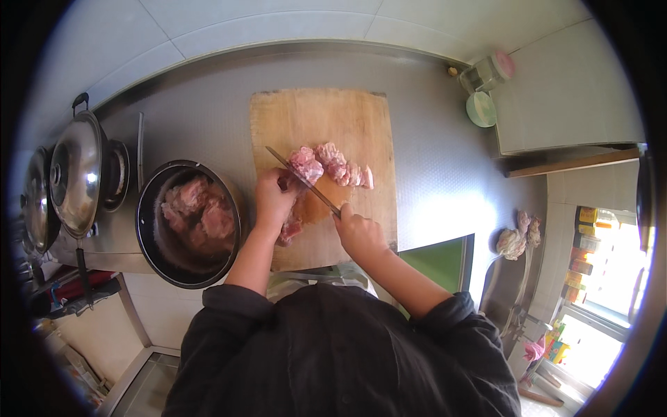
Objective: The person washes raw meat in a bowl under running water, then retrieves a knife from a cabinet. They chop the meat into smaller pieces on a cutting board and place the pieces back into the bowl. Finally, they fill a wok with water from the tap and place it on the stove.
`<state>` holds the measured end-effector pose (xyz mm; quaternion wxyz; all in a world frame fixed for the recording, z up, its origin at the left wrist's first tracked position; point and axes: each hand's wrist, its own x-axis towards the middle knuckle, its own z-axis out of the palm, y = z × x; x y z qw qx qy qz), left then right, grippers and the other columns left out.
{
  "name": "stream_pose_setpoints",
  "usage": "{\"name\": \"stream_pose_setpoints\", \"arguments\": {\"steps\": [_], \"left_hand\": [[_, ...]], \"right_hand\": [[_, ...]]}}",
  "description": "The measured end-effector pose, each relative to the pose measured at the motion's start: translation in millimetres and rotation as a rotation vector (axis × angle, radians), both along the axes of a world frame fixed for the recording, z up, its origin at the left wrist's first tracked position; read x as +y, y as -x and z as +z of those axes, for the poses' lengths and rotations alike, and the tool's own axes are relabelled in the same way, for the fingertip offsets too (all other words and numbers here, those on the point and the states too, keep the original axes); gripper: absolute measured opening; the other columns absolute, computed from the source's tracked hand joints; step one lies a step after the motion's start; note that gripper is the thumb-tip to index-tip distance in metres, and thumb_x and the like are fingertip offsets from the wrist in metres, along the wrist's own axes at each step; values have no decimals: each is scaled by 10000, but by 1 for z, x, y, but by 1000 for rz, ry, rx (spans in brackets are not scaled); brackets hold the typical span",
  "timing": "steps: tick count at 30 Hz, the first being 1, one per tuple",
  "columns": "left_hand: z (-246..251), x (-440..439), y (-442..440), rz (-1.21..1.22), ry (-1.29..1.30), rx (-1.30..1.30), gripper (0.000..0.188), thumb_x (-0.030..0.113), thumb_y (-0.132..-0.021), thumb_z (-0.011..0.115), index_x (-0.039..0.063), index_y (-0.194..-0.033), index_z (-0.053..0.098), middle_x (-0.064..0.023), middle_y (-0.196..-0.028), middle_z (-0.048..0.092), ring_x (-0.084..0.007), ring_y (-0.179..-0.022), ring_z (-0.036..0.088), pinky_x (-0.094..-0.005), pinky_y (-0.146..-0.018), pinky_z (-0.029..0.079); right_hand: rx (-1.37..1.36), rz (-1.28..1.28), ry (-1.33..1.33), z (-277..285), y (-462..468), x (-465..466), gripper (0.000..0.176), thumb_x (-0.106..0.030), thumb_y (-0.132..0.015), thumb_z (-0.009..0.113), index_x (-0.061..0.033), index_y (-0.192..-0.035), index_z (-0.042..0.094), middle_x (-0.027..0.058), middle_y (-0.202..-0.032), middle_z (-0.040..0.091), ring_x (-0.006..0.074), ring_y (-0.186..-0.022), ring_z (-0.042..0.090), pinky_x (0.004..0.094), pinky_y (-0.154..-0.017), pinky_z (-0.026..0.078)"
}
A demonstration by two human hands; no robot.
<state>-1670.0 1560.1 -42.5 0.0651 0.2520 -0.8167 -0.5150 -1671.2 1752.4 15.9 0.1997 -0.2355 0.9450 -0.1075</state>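
My right hand [361, 233] grips the handle of a kitchen knife [319, 195]. Its blade slants up and left across the wooden cutting board [320, 114]. Just left of the blade, my left hand [273, 195] curls its fingers around a piece of raw meat [292, 228], partly covered by the hand and wrist. Beyond the blade lies a chunk of cut meat [307, 162], partly behind the knife. A row of smaller cut pieces [336, 164] runs from it toward the right of the board. Wet, darker wood shows beneath the knife.
Left of the board stands a deep dark pot [147, 234] with large chunks of raw meat [200, 211]. Farther left, a lidded wok [78, 174] sits on the stove. A glass jar [482, 74] and a green bowl [481, 109] occupy the metal counter's [432, 135] back right corner.
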Motion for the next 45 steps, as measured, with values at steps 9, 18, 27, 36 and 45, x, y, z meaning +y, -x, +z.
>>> {"name": "stream_pose_setpoints", "arguments": {"steps": [9,18,27,36,45], "left_hand": [[7,2,1,-25,21,-34,222,112,-724,717,-19,-877,624,-123,-729,617,-212,-652,596,-320,-633,479],[24,19,4,-56,-47,3,266,26,-681,703,-2,-925,600,-117,-758,622,-229,-683,613,-319,-650,486],[42,25,-11,-294,388,111,326,-48,-653,638,25,-965,577,-153,-963,588,-350,-900,562,-424,-761,474],[61,29,-11,-630,681,324,205,45,-710,594,62,-914,598,-77,-968,587,-261,-893,545,-368,-794,480],[57,48,-6,-742,677,364,205,85,-730,592,70,-934,613,-70,-966,578,-246,-877,542,-388,-867,468]], "right_hand": [[55,-7,89,-23,3,-2,253,-293,-896,535,-50,-901,466,135,-619,616,309,-555,645,420,-474,513],[72,11,161,15,20,5,259,-301,-915,520,-53,-882,453,150,-587,594,341,-521,617,445,-463,499],[53,17,48,72,-5,51,259,-292,-927,513,-56,-848,441,121,-553,577,332,-487,605,424,-441,499],[-212,-122,21,73,-25,63,267,-284,-939,488,-28,-880,437,197,-602,592,396,-568,609,479,-525,497],[-90,-99,-37,44,-16,59,275,-290,-941,486,-27,-872,443,141,-580,598,335,-535,623,421,-473,501]]}}
